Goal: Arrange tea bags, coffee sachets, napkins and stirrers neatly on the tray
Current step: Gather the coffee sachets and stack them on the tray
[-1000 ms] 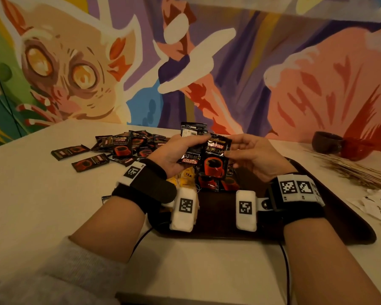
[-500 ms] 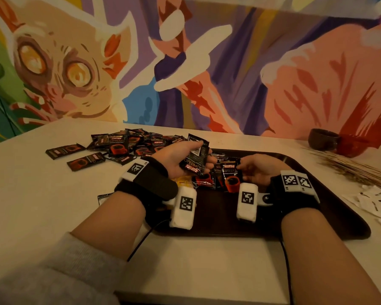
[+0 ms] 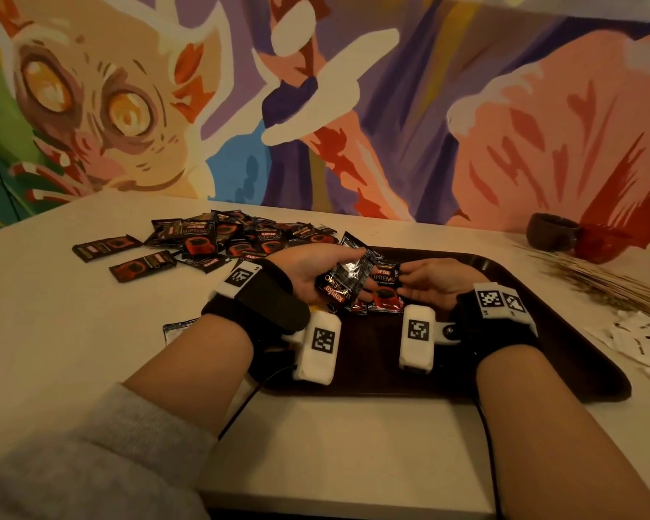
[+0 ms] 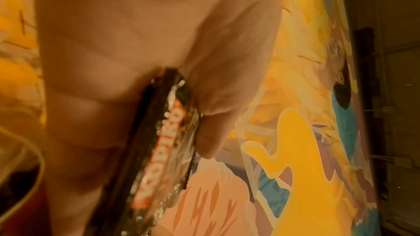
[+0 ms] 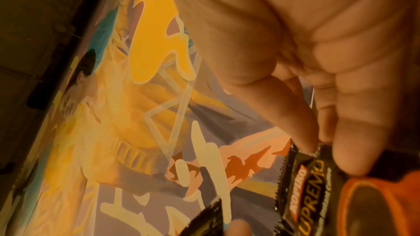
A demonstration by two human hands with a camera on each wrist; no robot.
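Over the last second both hands had dropped to the tray: the right hand pinched a sachet onto its row while the left hand gripped the remaining stack, so placing was progressing.

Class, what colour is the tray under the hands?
Dark brown tray; the head view shows it best.

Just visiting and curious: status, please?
Left hand grips coffee sachets. Right hand pinches one sachet over the tray. Nothing blocking.
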